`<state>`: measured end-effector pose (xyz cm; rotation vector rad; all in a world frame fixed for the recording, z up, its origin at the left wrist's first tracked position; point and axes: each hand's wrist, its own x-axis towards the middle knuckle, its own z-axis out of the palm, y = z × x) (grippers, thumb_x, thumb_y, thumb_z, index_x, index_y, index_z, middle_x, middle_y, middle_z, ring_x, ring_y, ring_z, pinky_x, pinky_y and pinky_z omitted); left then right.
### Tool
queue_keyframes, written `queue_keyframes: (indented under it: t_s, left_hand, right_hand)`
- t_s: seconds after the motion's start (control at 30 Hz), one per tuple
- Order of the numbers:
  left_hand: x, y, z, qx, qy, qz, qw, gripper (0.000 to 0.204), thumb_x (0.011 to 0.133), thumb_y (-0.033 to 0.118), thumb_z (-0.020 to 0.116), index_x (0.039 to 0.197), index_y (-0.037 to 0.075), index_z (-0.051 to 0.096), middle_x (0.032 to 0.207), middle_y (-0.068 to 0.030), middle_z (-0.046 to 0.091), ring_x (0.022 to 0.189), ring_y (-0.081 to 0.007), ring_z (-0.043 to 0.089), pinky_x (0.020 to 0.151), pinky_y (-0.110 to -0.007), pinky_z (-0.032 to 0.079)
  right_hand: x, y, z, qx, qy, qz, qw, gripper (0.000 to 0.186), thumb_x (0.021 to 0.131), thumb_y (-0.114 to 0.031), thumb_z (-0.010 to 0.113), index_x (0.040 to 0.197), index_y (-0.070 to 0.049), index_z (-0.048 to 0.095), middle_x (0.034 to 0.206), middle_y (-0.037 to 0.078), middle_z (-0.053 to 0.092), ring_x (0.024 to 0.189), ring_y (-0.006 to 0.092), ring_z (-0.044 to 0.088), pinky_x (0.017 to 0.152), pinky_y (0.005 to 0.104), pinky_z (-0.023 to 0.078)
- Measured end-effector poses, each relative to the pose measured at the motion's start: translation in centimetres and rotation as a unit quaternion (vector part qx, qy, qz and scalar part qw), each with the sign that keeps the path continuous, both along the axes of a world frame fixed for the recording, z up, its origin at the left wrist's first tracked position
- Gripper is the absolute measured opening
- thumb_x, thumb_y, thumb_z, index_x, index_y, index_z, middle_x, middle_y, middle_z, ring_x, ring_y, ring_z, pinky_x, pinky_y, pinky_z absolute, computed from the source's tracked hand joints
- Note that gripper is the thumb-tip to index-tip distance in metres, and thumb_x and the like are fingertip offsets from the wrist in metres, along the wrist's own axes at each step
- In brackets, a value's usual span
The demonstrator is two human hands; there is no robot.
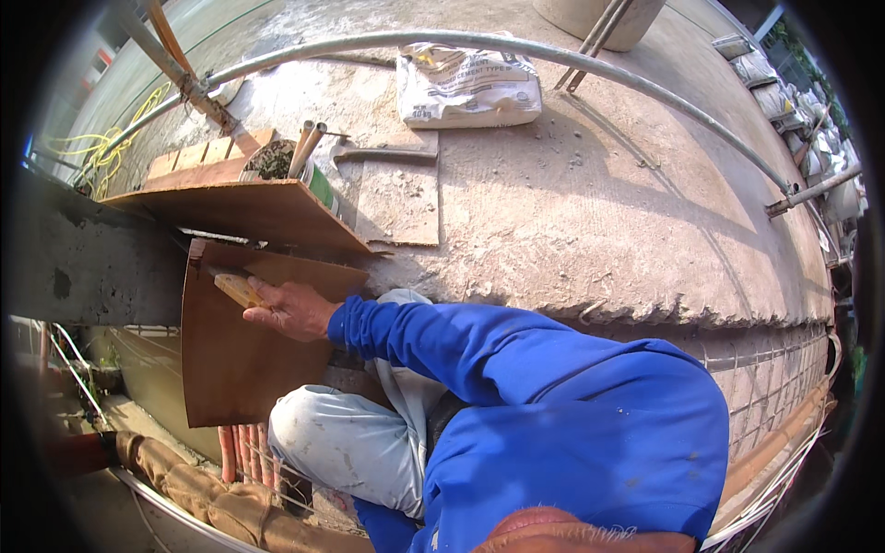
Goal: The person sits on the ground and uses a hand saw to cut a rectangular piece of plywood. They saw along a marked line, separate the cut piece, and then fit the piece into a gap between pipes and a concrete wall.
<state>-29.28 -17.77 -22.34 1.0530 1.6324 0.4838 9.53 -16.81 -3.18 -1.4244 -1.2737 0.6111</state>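
My right hand (290, 309), in a blue sleeve, grips a flat tool with a yellowish handle (238, 289), perhaps a scraper or brush, against the upper part of a brown plywood board (258, 369). The board leans beside a grey concrete beam (92, 263). Behind it a second plywood sheet (258, 207) lies tilted. A bucket of dark mix (275, 158) with short pipes (309, 147) stands behind that sheet, next to a hammer-like metal tool (385, 155) on a dusty board (401, 203). My left hand is out of view below my bent knee.
A white cement sack (468, 88) sits on the concrete slab (627, 212). A metal pipe rail (691, 115) arches across it, with yellow cord (115, 157) at left and stacked sacks (774, 97) at right. Wire mesh (774, 378) runs below the slab's broken edge.
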Motion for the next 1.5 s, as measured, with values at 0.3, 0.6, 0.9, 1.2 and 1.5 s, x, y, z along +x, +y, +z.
queue_keyframes:
  t_s: [0.3,0.6,0.9,1.2,1.5]
  left_hand:
    - [5.5,13.4,13.0,0.297,0.062,-0.171,0.937,0.027,0.103,0.026,0.062,0.110,0.000,0.063,0.096,-0.0085,0.066,0.087,-0.0176,0.063,0.078,-0.032,0.053]
    - [21.1,21.8,26.3,0.625,0.108,-0.315,0.706,0.054,0.101,0.052,0.057,0.112,0.000,0.060,0.092,-0.0154,0.065,0.085,-0.0330,0.063,0.080,-0.043,0.051]
    - [26.0,22.2,25.1,0.472,-0.008,-0.390,0.791,0.053,0.106,0.051,0.049,0.101,-0.001,0.057,0.086,-0.0154,0.058,0.079,-0.0283,0.055,0.075,-0.041,0.047]
    - [29.1,21.3,26.6,0.387,0.018,-0.328,0.862,0.057,0.096,0.055,0.065,0.084,0.001,0.050,0.077,-0.0048,0.050,0.073,-0.0183,0.046,0.069,-0.037,0.044]
    - [28.8,21.2,28.0,0.401,0.121,-0.355,0.836,0.052,0.097,0.046,0.065,0.077,-0.001,0.054,0.070,-0.0081,0.050,0.068,-0.0161,0.046,0.065,-0.037,0.044]
  right_hand:
    - [-0.6,-0.2,-1.2,0.004,-0.011,-0.050,0.999,0.076,0.102,-0.056,0.051,0.146,0.005,0.045,0.103,0.033,0.067,0.093,0.0465,0.068,0.082,0.0462,0.054]
    - [-0.5,-0.2,-1.0,0.014,0.010,-0.032,0.999,0.075,0.102,-0.055,0.052,0.148,0.004,0.044,0.142,0.029,0.054,0.129,0.0413,0.056,0.109,0.0394,0.043]
    - [-0.8,0.4,-2.0,0.013,-0.014,-0.061,0.998,0.079,0.101,-0.055,0.054,0.148,0.007,0.042,0.134,0.032,0.058,0.120,0.0412,0.062,0.102,0.0406,0.048]
    - [-0.4,-0.2,-0.5,-0.021,0.012,-0.022,0.999,0.079,0.102,-0.055,0.052,0.149,0.008,0.040,0.126,0.034,0.062,0.113,0.0411,0.065,0.096,0.0392,0.049]
    - [-0.3,-0.9,0.7,-0.054,0.006,-0.011,0.998,0.079,0.103,-0.054,0.051,0.150,0.008,0.038,0.121,0.036,0.062,0.111,0.0436,0.066,0.096,0.0409,0.050]
